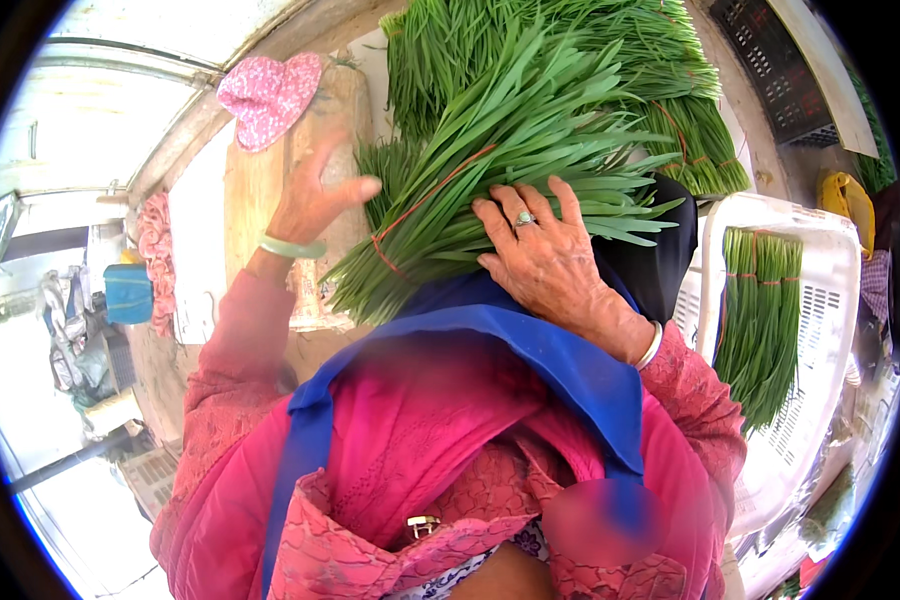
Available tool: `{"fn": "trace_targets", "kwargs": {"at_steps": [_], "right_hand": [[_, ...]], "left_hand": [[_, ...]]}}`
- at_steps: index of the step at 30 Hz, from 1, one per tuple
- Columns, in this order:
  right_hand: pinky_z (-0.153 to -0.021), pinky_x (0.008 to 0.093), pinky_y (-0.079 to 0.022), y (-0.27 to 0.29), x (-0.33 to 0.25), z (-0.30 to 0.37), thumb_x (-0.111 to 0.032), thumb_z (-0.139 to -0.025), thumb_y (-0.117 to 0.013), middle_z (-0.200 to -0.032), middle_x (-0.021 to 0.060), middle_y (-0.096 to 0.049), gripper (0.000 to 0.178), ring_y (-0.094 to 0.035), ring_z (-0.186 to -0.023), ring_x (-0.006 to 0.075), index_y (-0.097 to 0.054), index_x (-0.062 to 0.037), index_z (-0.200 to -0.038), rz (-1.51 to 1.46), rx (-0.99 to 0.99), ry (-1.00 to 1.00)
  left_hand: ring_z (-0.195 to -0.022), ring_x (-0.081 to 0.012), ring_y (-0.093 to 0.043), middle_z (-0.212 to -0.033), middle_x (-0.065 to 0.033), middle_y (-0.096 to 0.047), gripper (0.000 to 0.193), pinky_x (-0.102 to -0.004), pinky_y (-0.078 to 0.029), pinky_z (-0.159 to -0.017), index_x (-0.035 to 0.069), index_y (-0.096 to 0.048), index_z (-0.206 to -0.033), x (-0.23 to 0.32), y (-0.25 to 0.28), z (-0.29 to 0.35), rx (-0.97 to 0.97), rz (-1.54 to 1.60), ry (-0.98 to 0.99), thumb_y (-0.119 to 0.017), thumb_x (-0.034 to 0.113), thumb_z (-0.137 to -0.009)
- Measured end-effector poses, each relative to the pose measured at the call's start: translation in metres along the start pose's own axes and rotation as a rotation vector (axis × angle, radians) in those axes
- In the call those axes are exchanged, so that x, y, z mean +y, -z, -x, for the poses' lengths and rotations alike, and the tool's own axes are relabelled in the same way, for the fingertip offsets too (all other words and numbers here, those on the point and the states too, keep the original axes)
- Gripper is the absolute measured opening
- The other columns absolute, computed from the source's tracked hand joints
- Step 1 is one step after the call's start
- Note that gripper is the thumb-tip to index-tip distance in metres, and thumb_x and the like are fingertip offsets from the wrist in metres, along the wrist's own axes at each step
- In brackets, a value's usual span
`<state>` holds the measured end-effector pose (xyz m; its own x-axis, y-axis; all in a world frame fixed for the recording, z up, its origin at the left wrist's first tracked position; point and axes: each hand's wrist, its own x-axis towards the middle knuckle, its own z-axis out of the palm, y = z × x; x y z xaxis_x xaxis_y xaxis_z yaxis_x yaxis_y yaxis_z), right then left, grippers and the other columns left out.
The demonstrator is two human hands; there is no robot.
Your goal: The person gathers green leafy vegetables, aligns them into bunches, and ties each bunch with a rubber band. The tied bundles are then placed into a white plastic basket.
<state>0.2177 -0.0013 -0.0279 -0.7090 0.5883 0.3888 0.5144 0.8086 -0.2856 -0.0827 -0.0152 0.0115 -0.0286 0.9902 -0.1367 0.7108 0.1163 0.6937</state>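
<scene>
A large bundle of garlic chives (440, 235), with long flat green leaves, lies slantwise just beyond my blue apron. Its cut-end side points toward the near left, and the leaf tips fan out to the far right. A thin red tie (435, 193) runs across the bundle's left part. My right hand (535, 240), with a ring on it, rests on the leaves with its fingers spread. Left of the bundle, my left hand (315, 200) is raised over the wooden board with thumb and fingers apart. Nothing is in it, and its fingertips are blurred.
More tied chive bundles (550, 60) are piled at the back. A pink hat (270, 98) lies on the wooden board (250, 210) at left. On the right, a white crate (820, 320) holds another tied bundle (760, 345). A black crate (778, 75) stands at the back right.
</scene>
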Motion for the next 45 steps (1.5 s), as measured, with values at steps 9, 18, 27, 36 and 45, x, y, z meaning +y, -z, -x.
{"fn": "trace_targets", "kwargs": {"at_steps": [9,18,27,36,45], "right_hand": [[-0.104,0.0505,-0.032,0.016,-0.006,0.002,-0.025,-0.073,-0.073,-0.116,0.0112,-0.056,0.052,-0.052,-0.111,0.0276,-0.056,-0.0066,-0.118,-0.049,-0.002,-0.014],[-0.107,0.0532,-0.030,0.045,-0.043,-0.034,-0.015,-0.076,-0.062,-0.132,0.0118,-0.050,0.058,-0.045,-0.126,0.0304,-0.048,-0.0084,-0.132,-0.034,0.156,0.268],[-0.112,0.0456,-0.027,0.115,-0.032,-0.069,-0.023,-0.063,-0.079,-0.115,0.0168,-0.063,0.090,-0.059,-0.110,0.0340,-0.036,-0.0051,-0.140,-0.306,0.314,-0.006],[-0.088,0.0348,-0.049,0.121,-0.010,-0.029,-0.016,-0.063,-0.081,-0.106,0.0129,-0.066,0.067,-0.064,-0.096,0.0221,-0.054,0.0039,-0.121,-0.794,0.305,-0.350],[-0.089,0.0393,-0.048,0.105,-0.001,-0.007,-0.027,-0.063,-0.085,-0.113,0.0149,-0.064,0.069,-0.063,-0.101,0.0303,-0.057,0.0002,-0.120,-0.630,0.280,-0.238]], "left_hand": [[-0.111,-0.0199,-0.054,-0.121,-0.0117,-0.059,0.088,-0.0309,-0.042,-0.097,-0.001,-0.043,-0.137,-0.011,-0.033,0.027,-0.661,0.395,0.192,-0.082,0.037,-0.069],[-0.117,-0.0209,-0.055,-0.132,-0.0125,-0.053,0.068,-0.0346,-0.046,-0.100,0.003,-0.043,-0.138,0.021,0.007,0.029,-0.804,1.138,0.487,-0.069,0.037,-0.085],[-0.114,-0.0227,-0.057,-0.128,-0.0111,-0.057,0.065,-0.0406,-0.047,-0.096,0.007,-0.047,-0.136,0.055,0.040,-0.026,-0.555,0.894,-0.300,-0.037,0.059,-0.097],[-0.137,-0.0202,-0.030,-0.149,-0.0118,-0.031,0.125,-0.0333,-0.023,-0.114,0.006,-0.009,-0.153,0.164,0.003,-0.008,-0.304,0.841,-0.769,-0.091,0.020,-0.059],[-0.130,-0.0174,-0.040,-0.144,-0.0092,-0.039,0.127,-0.0354,-0.033,-0.110,0.005,-0.012,-0.152,0.171,-0.046,-0.010,-0.254,0.738,-0.815,-0.093,0.011,-0.055]]}}
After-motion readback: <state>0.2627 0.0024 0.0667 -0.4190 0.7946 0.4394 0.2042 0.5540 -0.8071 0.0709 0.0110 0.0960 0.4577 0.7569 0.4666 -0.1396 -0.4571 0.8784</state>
